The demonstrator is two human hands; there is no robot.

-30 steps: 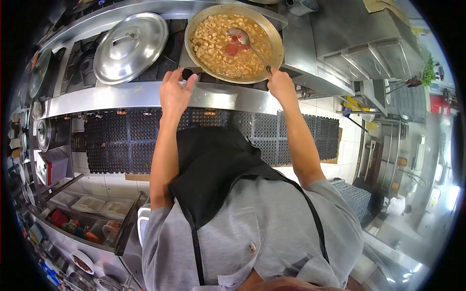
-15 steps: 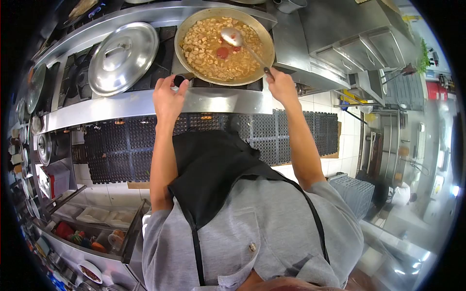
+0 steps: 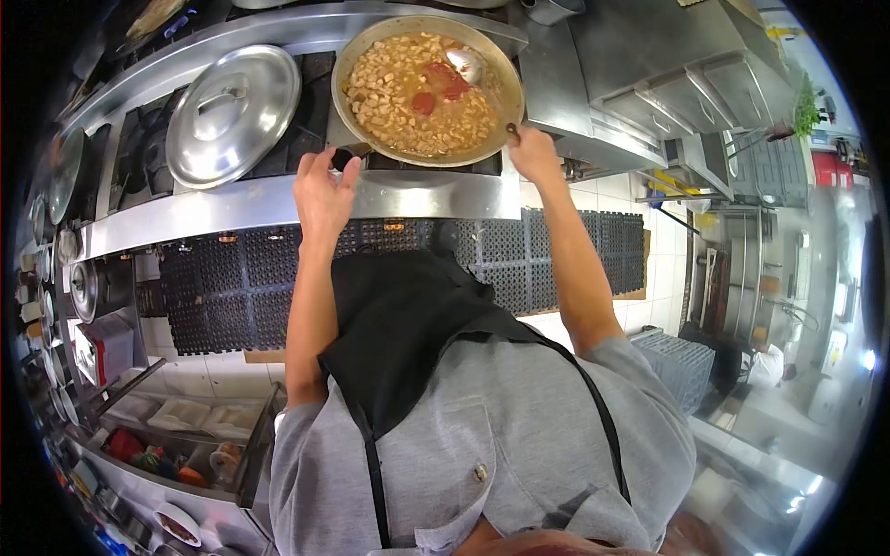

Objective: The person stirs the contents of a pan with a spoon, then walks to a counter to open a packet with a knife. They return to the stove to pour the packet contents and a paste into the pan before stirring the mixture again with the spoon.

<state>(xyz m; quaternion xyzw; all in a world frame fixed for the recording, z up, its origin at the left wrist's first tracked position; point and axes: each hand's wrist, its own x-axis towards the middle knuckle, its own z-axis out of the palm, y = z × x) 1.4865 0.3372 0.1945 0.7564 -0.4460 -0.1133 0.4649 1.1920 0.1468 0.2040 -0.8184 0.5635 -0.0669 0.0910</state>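
Note:
A wide pan (image 3: 505, 139) on the stove holds diced pale pieces in a brownish liquid. Two patches of red paste (image 3: 424, 103) lie on the surface. My right hand (image 3: 535, 156) is closed around the dark handle end of a large metal spoon (image 3: 466, 67), whose bowl rests in the food toward the pan's far right. At the pan's near left, my left hand (image 3: 321, 193) curls around the black pan handle (image 3: 346, 157); part of the grip is hidden by the fingers.
Left of the pan, a big metal lid (image 3: 227, 125) lies over the burners. A steel ledge (image 3: 426, 195) runs along the stove front. Black rubber mats (image 3: 232, 287) cover the floor. Behind on the left stands an ingredient counter (image 3: 176, 454); steel drawers (image 3: 705, 97) are at right.
The spoon's bowl has moved right and slightly toward the near side, and the red paste near it is more spread. My right hand shifted slightly; my left hand stays at the handle.

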